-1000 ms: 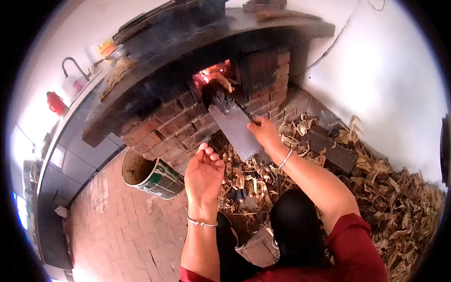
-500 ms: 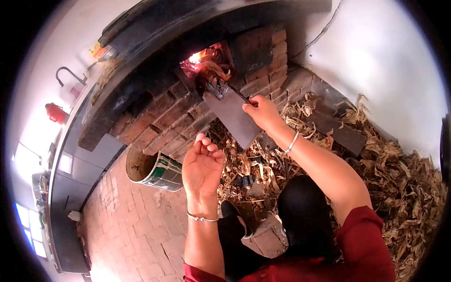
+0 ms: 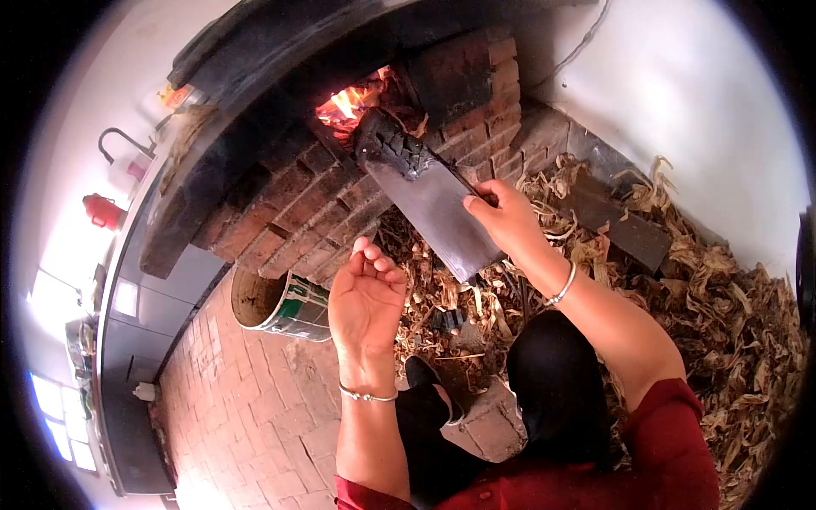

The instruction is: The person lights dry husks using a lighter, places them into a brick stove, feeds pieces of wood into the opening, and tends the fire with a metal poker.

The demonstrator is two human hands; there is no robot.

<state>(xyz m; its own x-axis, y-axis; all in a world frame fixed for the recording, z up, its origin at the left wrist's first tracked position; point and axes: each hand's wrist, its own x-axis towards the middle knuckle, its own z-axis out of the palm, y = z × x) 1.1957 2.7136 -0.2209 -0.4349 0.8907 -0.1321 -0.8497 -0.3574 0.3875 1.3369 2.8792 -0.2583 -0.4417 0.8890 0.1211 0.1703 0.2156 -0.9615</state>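
My right hand [image 3: 501, 217] is closed on a thin dark poker or stick, most of it hidden, along the right edge of a flat grey metal plate [image 3: 433, 212]. A charred black piece of wood [image 3: 391, 146] lies at the plate's upper end, just outside the stove opening. Flames [image 3: 347, 104] burn inside that opening. Palm up, my left hand [image 3: 367, 302] is raised below and left of the plate, its fingers curled and apart, holding nothing.
A green-labelled bucket [image 3: 297, 308] lies tilted beside the brick stove [image 3: 297, 191]. Dry husks [image 3: 722, 357] are heaped at the right, near a dark board [image 3: 633, 234]. A counter with a red thermos [image 3: 104, 212] stands at the left.
The plate has tilted and shifted down and right with my right hand, and the charred piece now shows more fully outside the opening. My left hand has stayed nearly still.
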